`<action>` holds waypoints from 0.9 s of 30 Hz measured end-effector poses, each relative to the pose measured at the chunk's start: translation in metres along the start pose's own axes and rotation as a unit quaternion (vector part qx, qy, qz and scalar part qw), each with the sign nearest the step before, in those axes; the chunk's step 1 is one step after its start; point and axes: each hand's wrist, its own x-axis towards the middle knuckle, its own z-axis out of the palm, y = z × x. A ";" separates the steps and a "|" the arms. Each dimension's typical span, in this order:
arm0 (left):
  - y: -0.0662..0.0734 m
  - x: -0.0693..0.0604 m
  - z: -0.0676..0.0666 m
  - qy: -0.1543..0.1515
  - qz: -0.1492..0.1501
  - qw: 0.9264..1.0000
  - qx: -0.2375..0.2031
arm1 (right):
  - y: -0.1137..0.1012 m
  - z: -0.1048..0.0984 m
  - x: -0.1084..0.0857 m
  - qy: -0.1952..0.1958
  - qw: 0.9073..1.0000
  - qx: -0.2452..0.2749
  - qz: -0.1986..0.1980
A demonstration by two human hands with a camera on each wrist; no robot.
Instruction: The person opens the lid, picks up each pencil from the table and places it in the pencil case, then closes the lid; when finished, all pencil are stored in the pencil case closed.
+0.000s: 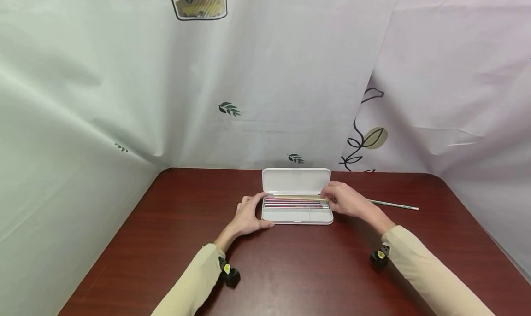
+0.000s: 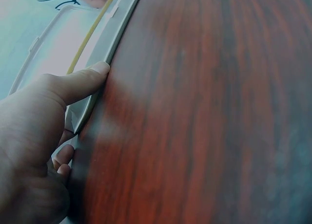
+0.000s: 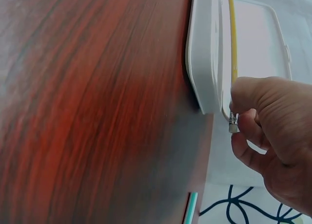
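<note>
A white pencil case [image 1: 286, 216] lies on the table with its lid [image 1: 296, 179] raised at the back. Several pencils [image 1: 295, 205] lie side by side in its long compartment. At the case's left end, my left hand [image 1: 246, 217] grips it, the thumb [image 2: 85, 83] on the front edge and the other fingers round the side. Over the right end, my right hand [image 1: 346, 200] pinches a yellow pencil [image 3: 233, 39] near its eraser end. This pencil stretches lengthwise along the case; whether it touches the bottom, I cannot tell.
A pale green pencil [image 1: 396, 205] lies on the dark red-brown table [image 1: 286, 270], right of the case and partly behind my right arm. White printed cloth [image 1: 290, 76] hangs behind the table's far edge and along both sides.
</note>
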 end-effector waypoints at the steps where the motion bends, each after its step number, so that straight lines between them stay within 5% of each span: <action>1: 0.000 0.000 0.000 -0.001 0.000 1.000 -0.001 | 0.000 0.001 0.001 -0.001 1.000 -0.001 -0.002; 27: 0.002 0.000 -0.002 -0.010 -0.009 1.000 -0.005 | -0.017 0.018 0.017 0.017 0.999 -0.038 0.005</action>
